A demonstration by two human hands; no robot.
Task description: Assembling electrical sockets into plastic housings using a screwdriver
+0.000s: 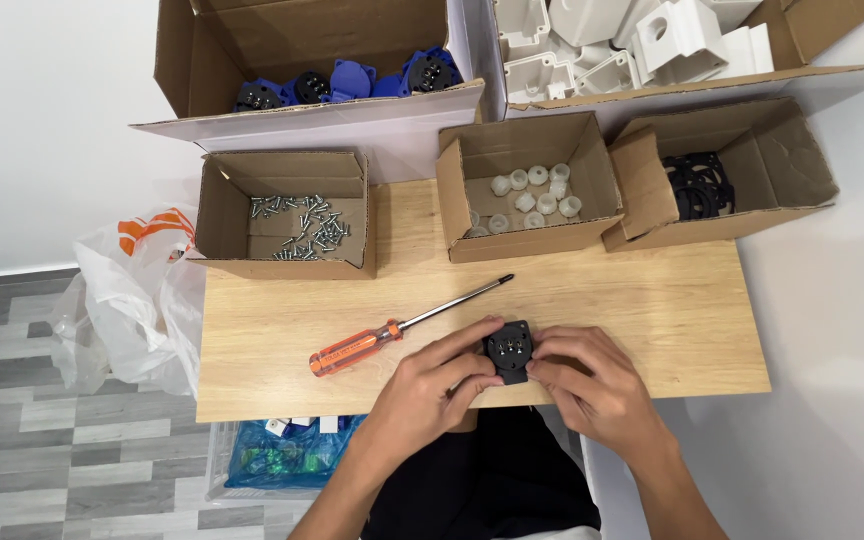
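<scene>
While both hands meet at the near edge of the wooden surface (652, 300), they hold one small black socket insert (508, 350) between them; the insert sits just above the surface, near its front middle, with its round face and metal contacts turned up toward the camera. The left hand (432, 385) takes the insert from its left side; its grip is pinched on the part, thumb low against the bottom corner and fingers curled over the top edge. The right hand (582, 375) takes the opposite side; its grip is likewise pressed onto the part, fingertips on the right edge and lower corner.

An orange-handled screwdriver (402, 325) lies flat on the surface just left of the left hand, untouched, its shaft pointing up and to the right.

Along the far edge stand three open cardboard boxes: the left box (287, 260) holds loose silver screws (302, 225); the middle box (527, 240) holds small white caps (532, 195); the right box (752, 215) holds black gaskets (697, 185). Behind them, two larger cartons are in view — one with blue and black connector parts (347, 82), one with white plastic housings (612, 40). A white plastic bag (127, 300) hangs off the left end of the surface.
</scene>
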